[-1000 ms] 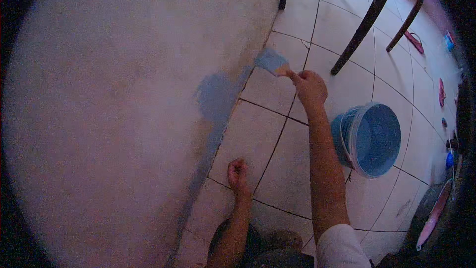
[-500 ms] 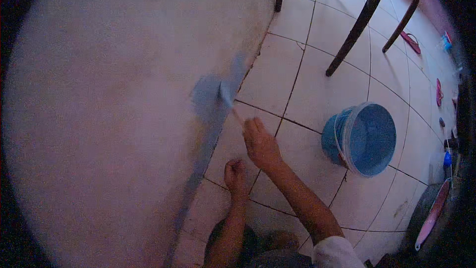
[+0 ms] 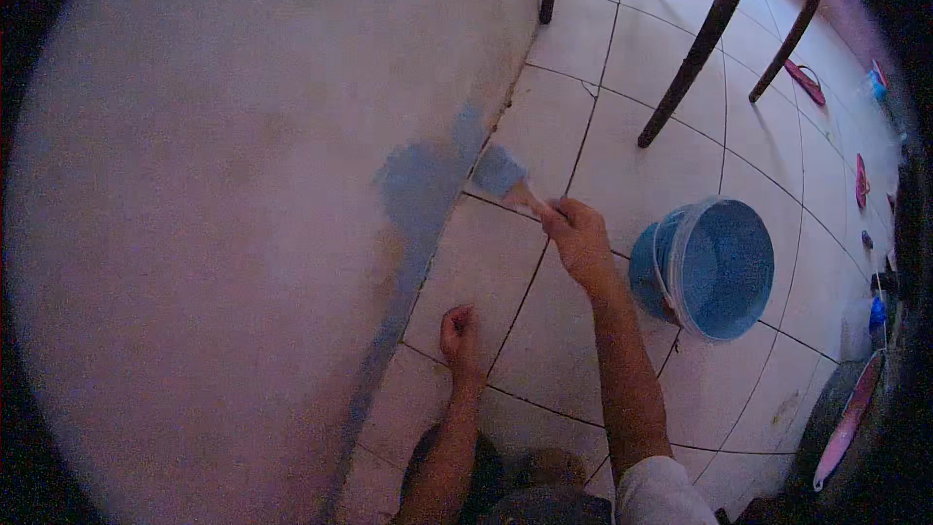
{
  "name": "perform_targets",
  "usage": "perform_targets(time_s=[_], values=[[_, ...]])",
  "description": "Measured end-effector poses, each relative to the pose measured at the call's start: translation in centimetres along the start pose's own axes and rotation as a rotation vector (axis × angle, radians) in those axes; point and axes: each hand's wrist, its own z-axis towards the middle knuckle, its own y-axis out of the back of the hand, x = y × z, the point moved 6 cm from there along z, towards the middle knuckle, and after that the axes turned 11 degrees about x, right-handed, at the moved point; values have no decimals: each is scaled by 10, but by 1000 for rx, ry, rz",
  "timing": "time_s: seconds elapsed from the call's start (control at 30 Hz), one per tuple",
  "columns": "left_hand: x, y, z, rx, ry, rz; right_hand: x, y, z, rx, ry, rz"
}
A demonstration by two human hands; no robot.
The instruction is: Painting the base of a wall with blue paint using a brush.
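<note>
My right hand (image 3: 578,236) is closed round the handle of a paintbrush (image 3: 499,173), whose wide bristles are coated in blue-grey paint. The bristles hang by the foot of the pale wall (image 3: 224,233); whether they touch anything I cannot tell. A patch of blue paint (image 3: 420,185) spreads over the low part of the wall, and a blue strip runs down along its base. Curled up and holding nothing visible, my left hand (image 3: 460,335) hovers above the floor tiles close to the wall. To the right of my right arm stands a bucket (image 3: 651,267) with blue paint inside.
Dark chair legs (image 3: 695,63) stand on the tiled floor (image 3: 583,331) at the far side. Red slippers (image 3: 805,84) lie at the far right. A long pinkish object (image 3: 848,423) rests near the right edge beside a dark rounded shape.
My right hand has moved right with the paintbrush, taking the bristles off the painted patch. My left hand has hardly moved.
</note>
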Motion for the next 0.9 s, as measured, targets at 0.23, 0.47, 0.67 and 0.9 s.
perform_targets(time_s=[0.23,0.47,0.67,0.9], values=[[-20,-16,-6,50,-77,39,-3,-65,-45,350,-88,26],[7,-3,-2,112,-24,-128,109,-122,-90,253,-72,-81],[10,3,2,63,-86,-142,130,-66,-121,255,403,106],[-6,-9,-6,124,-141,-16,5,-95,-79,310,-4,735]])
